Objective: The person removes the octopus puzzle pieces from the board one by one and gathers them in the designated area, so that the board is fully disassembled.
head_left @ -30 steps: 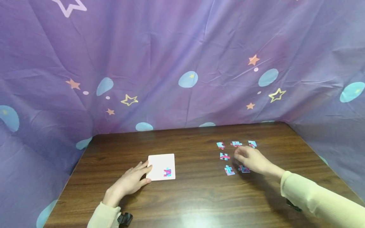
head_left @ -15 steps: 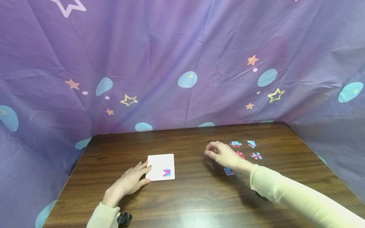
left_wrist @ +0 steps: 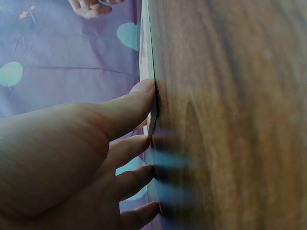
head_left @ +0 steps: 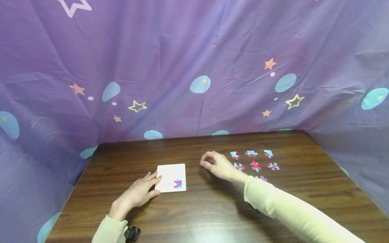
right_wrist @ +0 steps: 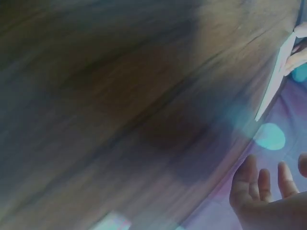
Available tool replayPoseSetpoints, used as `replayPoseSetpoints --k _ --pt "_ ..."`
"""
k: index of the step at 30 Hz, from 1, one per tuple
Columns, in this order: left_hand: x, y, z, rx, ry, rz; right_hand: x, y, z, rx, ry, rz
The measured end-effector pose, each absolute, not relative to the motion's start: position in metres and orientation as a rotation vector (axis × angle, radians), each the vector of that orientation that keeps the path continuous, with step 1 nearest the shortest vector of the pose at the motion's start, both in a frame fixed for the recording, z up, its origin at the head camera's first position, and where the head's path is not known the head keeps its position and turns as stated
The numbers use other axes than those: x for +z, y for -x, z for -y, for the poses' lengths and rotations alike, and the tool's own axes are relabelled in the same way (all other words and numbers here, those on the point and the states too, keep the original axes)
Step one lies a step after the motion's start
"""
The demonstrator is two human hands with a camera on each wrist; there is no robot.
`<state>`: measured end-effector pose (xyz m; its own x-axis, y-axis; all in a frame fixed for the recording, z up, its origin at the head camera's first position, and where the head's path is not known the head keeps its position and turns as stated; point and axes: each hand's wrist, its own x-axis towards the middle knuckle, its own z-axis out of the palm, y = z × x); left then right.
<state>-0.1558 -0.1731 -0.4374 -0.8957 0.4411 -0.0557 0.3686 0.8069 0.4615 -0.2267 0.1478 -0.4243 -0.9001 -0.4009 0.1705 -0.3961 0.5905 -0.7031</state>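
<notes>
My left hand (head_left: 138,193) rests at the left edge of a white square puzzle board (head_left: 167,172), fingers spread. In the left wrist view the thumb (left_wrist: 139,93) touches the board's edge and the other fingertips reach down to the tabletop. One pink-and-blue jigsaw piece (head_left: 178,183) lies in the board's near right corner. My right hand (head_left: 221,166) hovers over the table between the board and the loose pieces, fingers loosely bent. No piece shows in it; in the right wrist view its fingers (right_wrist: 286,181) stand apart.
Several loose jigsaw pieces (head_left: 256,165) lie in rows on the right of the brown wooden table (head_left: 197,209); the right sleeve (head_left: 273,197) covers part of that group. A purple curtain (head_left: 170,60) with stars hangs behind the table and along both sides.
My right hand has moved left from above the loose pieces toward the board, uncovering the middle pieces. My left hand and the board have stayed in place.
</notes>
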Motion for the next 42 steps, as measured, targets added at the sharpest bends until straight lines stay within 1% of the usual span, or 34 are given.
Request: replayPoseSetpoints --k 10,14,19,27,32,42 --pt "-0.436 0.156 0.176 0.672 -0.627 -2.830 -0.438 0.225 -0.096 -1.380 0.693 -2.649" --pt "-0.436 0.156 0.175 0.674 -0.644 -2.836 -0.440 0.221 -0.077 -1.355 0.732 -2.551" --pt "-0.438 0.157 0.175 0.668 -0.649 -2.843 -0.442 0.218 -0.061 -1.200 0.755 -2.544" --pt "-0.438 0.157 0.176 0.684 -0.649 -2.838 -0.442 0.214 -0.054 -0.960 0.774 -2.661" --pt "-0.439 0.158 0.177 0.684 -0.669 -2.847 -0.440 0.212 -0.053 -0.913 0.822 -2.680" --pt "-0.438 0.157 0.175 0.691 -0.655 -2.844 -0.440 0.211 -0.053 -0.856 0.804 -2.698"
